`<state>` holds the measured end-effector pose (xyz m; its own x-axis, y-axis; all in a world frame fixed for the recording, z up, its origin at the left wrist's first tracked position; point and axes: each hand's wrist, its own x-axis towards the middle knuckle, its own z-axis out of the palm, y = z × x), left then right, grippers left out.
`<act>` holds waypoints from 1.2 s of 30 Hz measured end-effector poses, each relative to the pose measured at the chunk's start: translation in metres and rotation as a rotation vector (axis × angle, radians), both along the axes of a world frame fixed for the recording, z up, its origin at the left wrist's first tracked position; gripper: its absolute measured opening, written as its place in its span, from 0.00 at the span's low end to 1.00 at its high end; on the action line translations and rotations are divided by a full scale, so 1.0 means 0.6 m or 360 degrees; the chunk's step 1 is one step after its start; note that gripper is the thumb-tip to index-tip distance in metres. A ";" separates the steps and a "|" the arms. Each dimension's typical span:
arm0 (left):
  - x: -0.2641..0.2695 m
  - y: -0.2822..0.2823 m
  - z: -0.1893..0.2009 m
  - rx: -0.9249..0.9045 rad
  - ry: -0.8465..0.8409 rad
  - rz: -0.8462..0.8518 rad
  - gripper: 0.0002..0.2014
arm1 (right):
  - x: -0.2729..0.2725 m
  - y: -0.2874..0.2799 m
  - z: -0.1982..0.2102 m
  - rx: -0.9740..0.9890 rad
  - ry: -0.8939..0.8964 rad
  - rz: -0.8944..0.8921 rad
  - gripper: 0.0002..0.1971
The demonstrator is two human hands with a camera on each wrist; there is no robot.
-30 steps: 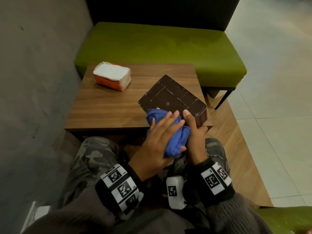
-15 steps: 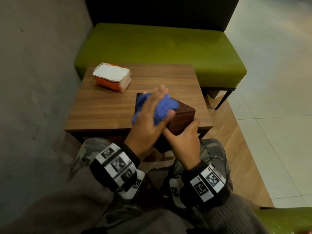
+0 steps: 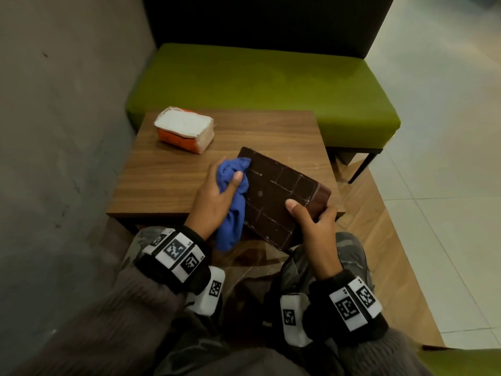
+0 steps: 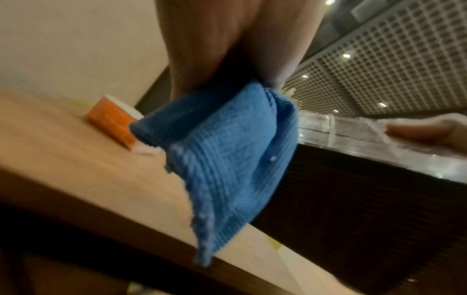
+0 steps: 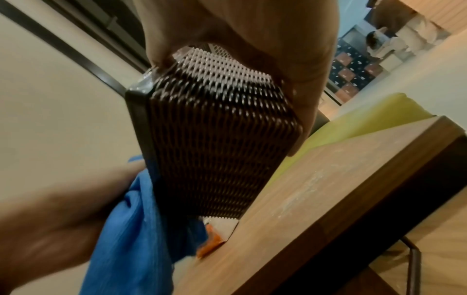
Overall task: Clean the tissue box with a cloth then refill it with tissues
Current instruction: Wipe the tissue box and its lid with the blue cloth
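A dark brown woven tissue box [image 3: 279, 194] [image 5: 215, 139] [image 4: 353, 189] lies tilted at the table's near edge, its flat gridded face turned up. My right hand [image 3: 311, 221] grips its near right corner, thumb on the top face. My left hand [image 3: 217, 191] holds a bunched blue cloth [image 3: 233, 196] [image 4: 227, 155] [image 5: 136, 229] against the box's left side. An orange and white tissue pack [image 3: 184, 128] [image 4: 113, 119] lies at the table's far left, apart from both hands.
The small wooden table [image 3: 173, 172] stands against a grey wall [image 3: 54, 131] on the left. A green bench [image 3: 257, 82] sits behind it. My knees in camouflage trousers are under the near edge. Tiled floor [image 3: 447, 158] lies to the right.
The box has been turned so its gridded face shows again. My left hand with the cloth moved from the box's top to its left side. My right hand shifted to the near right corner.
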<state>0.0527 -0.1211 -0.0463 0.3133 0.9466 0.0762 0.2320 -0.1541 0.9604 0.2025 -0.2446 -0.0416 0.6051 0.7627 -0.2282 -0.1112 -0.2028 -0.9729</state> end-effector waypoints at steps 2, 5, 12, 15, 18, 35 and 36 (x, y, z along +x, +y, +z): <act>-0.003 -0.013 -0.008 -0.0108 -0.0020 0.0088 0.19 | 0.009 0.014 -0.008 0.0013 0.0151 -0.0077 0.39; -0.010 -0.022 -0.001 -0.0121 -0.0051 0.0057 0.18 | 0.019 0.038 -0.023 -0.0095 0.0379 -0.0154 0.48; -0.055 -0.027 0.012 -0.0888 -0.0576 0.0332 0.15 | 0.055 0.078 -0.036 -0.0370 0.0551 -0.0071 0.20; -0.084 -0.022 0.005 -0.1244 -0.0803 0.0318 0.20 | 0.073 0.101 -0.023 -0.0381 0.0528 -0.0033 0.16; -0.099 -0.015 -0.007 -0.1292 -0.0855 0.0375 0.26 | 0.077 0.121 0.013 -0.0347 0.0535 -0.0098 0.13; -0.119 0.020 -0.006 -0.1141 -0.0831 0.0087 0.16 | 0.174 0.180 -0.027 -0.0634 -0.0350 -0.0182 0.32; -0.120 0.021 -0.012 -0.1095 -0.0736 0.0128 0.15 | 0.165 0.176 -0.017 -0.0559 -0.0632 -0.0223 0.34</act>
